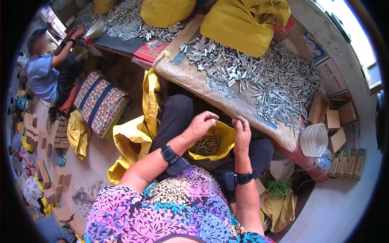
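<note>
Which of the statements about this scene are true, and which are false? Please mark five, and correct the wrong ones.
1. The right hand is near the rim of an open yellow bag. True.
2. This bag holds white bowls. False: brass-coloured metal pieces lie in it.
3. Silver washers lie on the worktable in front of the person. True.
4. Only the left wrist wears a black strap. False: both wrists wear black straps.
5. The co-worker at the left wears a red shirt. False: it is a blue shirt.

Metal parts (205, 145) in sack (228, 139) between knees (177, 108); bolts (293, 79) on worktable (184, 77) ahead; cartons (347, 163) right.
</note>
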`<state>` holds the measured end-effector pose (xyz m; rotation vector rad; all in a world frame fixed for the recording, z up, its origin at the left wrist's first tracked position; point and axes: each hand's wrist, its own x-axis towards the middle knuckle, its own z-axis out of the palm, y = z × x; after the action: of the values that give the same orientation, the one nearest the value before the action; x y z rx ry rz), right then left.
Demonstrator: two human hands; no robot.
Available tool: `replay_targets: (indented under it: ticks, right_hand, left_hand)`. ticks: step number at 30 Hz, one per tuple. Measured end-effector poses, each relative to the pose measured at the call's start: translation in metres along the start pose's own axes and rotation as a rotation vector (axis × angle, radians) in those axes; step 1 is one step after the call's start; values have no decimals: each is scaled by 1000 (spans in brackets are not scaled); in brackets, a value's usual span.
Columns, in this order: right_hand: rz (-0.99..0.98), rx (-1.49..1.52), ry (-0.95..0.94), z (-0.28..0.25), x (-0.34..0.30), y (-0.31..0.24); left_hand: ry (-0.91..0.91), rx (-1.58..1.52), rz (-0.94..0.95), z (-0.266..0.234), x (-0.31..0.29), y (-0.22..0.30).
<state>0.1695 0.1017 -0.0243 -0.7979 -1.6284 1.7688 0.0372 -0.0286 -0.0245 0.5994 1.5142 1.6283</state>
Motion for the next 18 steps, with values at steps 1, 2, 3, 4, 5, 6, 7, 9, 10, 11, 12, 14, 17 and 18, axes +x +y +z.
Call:
replay_targets:
  ticks: [1,2,3,4,5,6,7,9,10,11,12,14,17,18]
  right_hand:
    - [7,9,-6,-4,3,0]
    - [13,10,-1,-7,6,-2]
    - [38,43,-18,-12,9,-4]
    - [66,79,-35,-17,11,-6]
    - [89,94,-35,-22,14,-7]
    - [97,97,-27,-28,17,-7]
    - [109,115,-25,-31,20,-7]
    - [113,148,-5,-40,26,-7]
    - [130,150,12,-43,29,-7]
    - [134,180,4,-46,30,-6]
    - [138,211,-4,-49,31,-6]
    - [174,220,0,-53,32,-1]
    - [190,246,-44,-57,32,-3]
    - [208,250,-39,-58,33,-4]
  left_hand:
    - [1,-28,-10,-7,-1,9]
    - [1,-56,-22,-14,-1,18]
    - [20,-50,-28,-19,1,24]
    - [25,-69,-60,-25,2,29]
    - [9,-84,-74,-29,3,35]
    - [-7,-99,-90,-34,6,39]
    - [-31,-99,-95,-40,9,40]
    - [-93,-146,-133,-48,17,40]
    - [-123,-236,-157,-51,21,36]
    - [-167,-328,-160,-53,24,34]
    - [-208,-421,-163,-54,28,33]
    - [-258,-504,-157,-56,33,32]
    - [-260,-539,-179,-51,41,29]
    - [-271,-547,-166,-50,43,28]
